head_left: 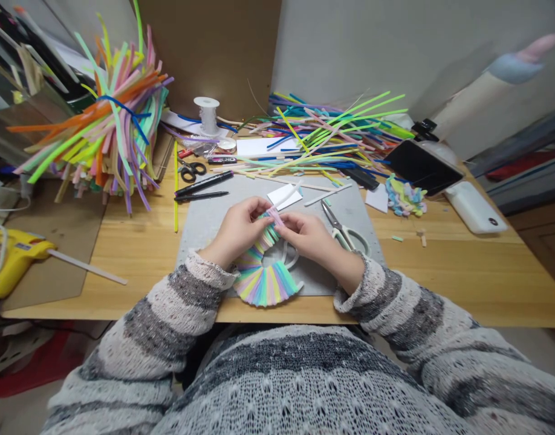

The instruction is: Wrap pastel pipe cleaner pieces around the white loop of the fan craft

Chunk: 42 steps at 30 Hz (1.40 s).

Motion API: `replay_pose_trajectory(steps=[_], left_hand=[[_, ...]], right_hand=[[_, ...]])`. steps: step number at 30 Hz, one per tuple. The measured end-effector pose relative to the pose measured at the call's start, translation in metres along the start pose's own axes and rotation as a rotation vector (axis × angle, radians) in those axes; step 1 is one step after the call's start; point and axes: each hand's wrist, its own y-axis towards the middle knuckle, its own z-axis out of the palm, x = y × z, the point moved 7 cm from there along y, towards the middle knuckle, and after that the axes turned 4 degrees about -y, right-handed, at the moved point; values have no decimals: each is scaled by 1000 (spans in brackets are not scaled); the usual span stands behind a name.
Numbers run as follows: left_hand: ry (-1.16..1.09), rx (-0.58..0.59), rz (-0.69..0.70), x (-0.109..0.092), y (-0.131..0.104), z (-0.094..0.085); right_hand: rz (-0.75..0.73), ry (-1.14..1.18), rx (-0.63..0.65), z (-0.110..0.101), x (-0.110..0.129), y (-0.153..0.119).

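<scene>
A curved band wrapped in pastel pipe cleaners [265, 286], striped green, yellow, purple and blue, lies bent in a C shape on the grey mat [200, 226]. Its upper end is pinched in the closed fingers of my left hand [237, 228]. Close beside it, my right hand [310, 234] is also closed, its thumb and forefinger on a pink-lilac pipe cleaner [274, 215] at that end. Pale uncovered strands [290, 257] show inside the curve. The fingertips partly hide the wrapped end. Scissors with pale green handles [345, 232] lie right of my right hand.
Loose pipe cleaners [332, 130] are heaped at the back, and a tied bundle [109, 121] stands back left. Black pens [204, 186], black scissors [191, 171] and a white spool [208, 115] sit behind the mat. A yellow glue gun [17, 260] lies left, a phone [422, 166] right.
</scene>
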Motion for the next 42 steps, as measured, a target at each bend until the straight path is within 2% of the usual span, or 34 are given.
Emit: replay_pose_trajectory(steps=[4, 9, 13, 16, 21, 24, 28, 30, 34, 36, 38, 40, 42], left_hand=[[-149, 24, -23, 3, 1, 4], [-304, 40, -109, 16, 5, 4], [-294, 57, -158, 20, 8, 0], [-266, 20, -188, 21, 9, -5], [-229, -33, -216, 22, 8, -9], [-170, -41, -206, 22, 7, -9], [-44, -49, -165, 22, 8, -11], [19, -48, -133, 22, 8, -12], [91, -44, -103, 22, 8, -12], [87, -44, -100, 22, 8, -12], [65, -41, -105, 23, 8, -11], [36, -33, -122, 24, 8, -10], [26, -30, -141, 24, 8, -9]], right_hand=[[-29, -125, 15, 1, 4, -1], [-18, -77, 25, 2, 1, 0], [-1, -32, 42, 3, -2, 0], [-1, 15, -2, 1, -4, 0], [-12, 69, -153, -11, -3, 2], [41, 133, -196, -28, 10, -2], [95, 324, -55, -51, 53, -21], [47, 339, -99, -71, 80, -35], [-62, 114, -263, -112, 117, -53], [-44, 73, -306, -130, 120, -48], [30, 133, -292, -149, 112, -31], [176, 207, -280, -166, 91, -8], [197, 170, -316, -183, 71, 20]])
